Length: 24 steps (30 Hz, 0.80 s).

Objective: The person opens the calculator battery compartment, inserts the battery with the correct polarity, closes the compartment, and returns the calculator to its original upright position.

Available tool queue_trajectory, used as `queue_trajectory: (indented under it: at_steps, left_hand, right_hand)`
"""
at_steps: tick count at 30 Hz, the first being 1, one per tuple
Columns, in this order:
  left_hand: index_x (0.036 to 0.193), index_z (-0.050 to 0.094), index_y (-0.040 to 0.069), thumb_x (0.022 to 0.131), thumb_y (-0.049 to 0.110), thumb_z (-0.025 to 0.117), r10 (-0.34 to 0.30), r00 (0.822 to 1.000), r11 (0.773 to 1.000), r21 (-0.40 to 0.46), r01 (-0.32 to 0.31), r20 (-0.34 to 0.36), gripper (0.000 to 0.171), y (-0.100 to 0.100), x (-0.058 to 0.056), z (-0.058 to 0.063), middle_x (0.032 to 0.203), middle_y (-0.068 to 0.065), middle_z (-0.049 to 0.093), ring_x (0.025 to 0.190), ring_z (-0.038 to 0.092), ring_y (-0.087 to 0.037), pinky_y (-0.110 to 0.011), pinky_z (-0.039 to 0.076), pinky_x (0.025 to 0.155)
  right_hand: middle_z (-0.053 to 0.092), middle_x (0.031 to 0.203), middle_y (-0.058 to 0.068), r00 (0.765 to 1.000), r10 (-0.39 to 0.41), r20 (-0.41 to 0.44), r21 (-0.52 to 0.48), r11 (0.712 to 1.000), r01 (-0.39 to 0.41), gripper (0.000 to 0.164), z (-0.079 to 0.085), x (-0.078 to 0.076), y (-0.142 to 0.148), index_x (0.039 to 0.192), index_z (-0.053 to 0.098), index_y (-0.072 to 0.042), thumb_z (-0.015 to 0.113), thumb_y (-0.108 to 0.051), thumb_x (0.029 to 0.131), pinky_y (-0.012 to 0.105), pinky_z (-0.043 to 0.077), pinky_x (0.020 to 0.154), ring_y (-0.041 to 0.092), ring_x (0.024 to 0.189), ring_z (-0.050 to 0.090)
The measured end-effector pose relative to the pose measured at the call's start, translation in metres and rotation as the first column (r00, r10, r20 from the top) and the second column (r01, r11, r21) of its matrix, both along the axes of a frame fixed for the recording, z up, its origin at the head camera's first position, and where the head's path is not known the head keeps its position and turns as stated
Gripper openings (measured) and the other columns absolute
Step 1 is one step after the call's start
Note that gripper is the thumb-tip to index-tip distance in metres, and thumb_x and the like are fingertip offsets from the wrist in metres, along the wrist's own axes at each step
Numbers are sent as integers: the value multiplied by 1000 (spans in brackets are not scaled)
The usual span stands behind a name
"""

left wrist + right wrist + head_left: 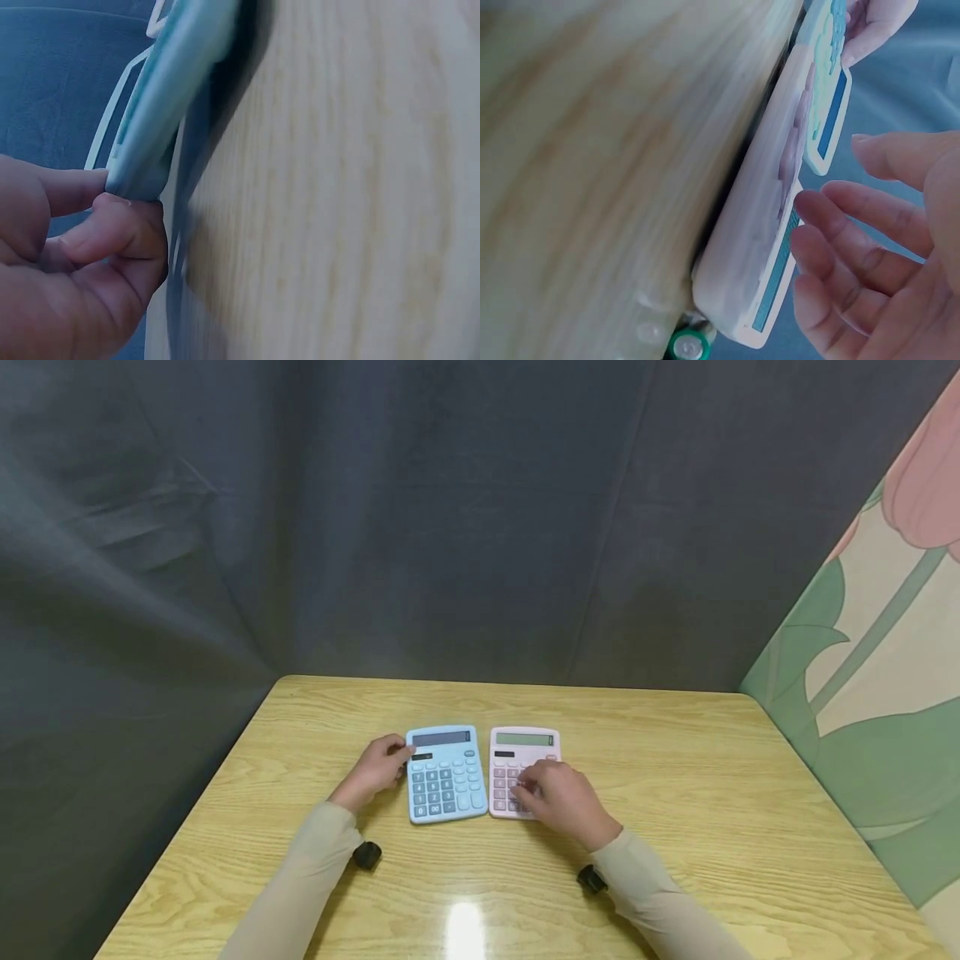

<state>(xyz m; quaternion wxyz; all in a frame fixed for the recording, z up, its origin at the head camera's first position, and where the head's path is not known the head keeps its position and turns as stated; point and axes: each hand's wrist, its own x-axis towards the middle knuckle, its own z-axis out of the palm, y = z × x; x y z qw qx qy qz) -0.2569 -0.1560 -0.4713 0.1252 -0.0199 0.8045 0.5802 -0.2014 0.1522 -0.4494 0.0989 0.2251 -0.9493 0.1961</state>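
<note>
A light blue calculator point(462, 768) lies on the wooden table, slightly turned, with a zero on its display. Its left edge is pinched between thumb and finger of my left hand point(377, 768), and the left wrist view shows this grip on the calculator's side point(161, 112). Close by on the right lies a pink calculator point(498, 781), also with a zero showing. Over its keys hovers my right hand point(564, 797), fingers loosely bent, covering the lower right keys. In the right wrist view those fingers point(870, 259) hold nothing and stand apart from the pink calculator point(742, 225).
A small round green-rimmed thing, like a battery end point(689, 346), shows by the pink calculator's far end. Dark cloth point(480, 527) hangs behind the table point(660, 752). On the right is a flower-patterned panel point(862, 677). Black wrist devices point(367, 855) sit at both sleeves.
</note>
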Motion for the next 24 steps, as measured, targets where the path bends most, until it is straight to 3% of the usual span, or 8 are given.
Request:
queue_trajectory:
  at_steps: [10, 15, 19, 24]
  left_hand:
    - [107, 57, 2, 105, 19, 52, -40, 999, 999, 11, 40, -17, 18, -2, 13, 5, 85, -4, 51, 69, 45, -15, -22, 36, 53]
    - [108, 58, 4, 105, 19, 53, -67, 998, 997, 31, 67, -11, 17, 6, 24, 9, 84, -5, 50, 66, 44, -16, -23, 35, 52]
    - [105, 57, 2, 105, 20, 53, -117, 993, 990, 72, 117, -12, 19, 15, 31, 11, 79, -4, 49, 64, 41, -16, -23, 32, 51]
    - [106, 56, 0, 105, 20, 52, -163, 987, 980, 113, 163, -3, 21, 26, 39, 12, 79, -3, 47, 63, 40, -15, -23, 31, 51]
  right_hand:
    - [67, 77, -6, 1000, 19, 15, -44, 999, -18, 15, -1, 2, -8, 91, 78, -10, 78, -25, 87, 21, 50, 61, 4, 67, 56]
    - [69, 82, -4, 998, 16, 62, -106, 994, -9, 25, -1, 3, -12, 106, 75, -5, 75, -24, 90, 21, 51, 63, 3, 68, 57]
    - [71, 86, -3, 991, 1, 133, -206, 978, 26, 32, 0, 5, -15, 118, 71, -3, 69, -25, 95, 22, 52, 62, 2, 69, 58]
    - [67, 80, -6, 981, -3, 192, -322, 944, 66, 28, 0, 6, -17, 114, 72, -5, 63, -26, 100, 22, 49, 58, 4, 66, 56]
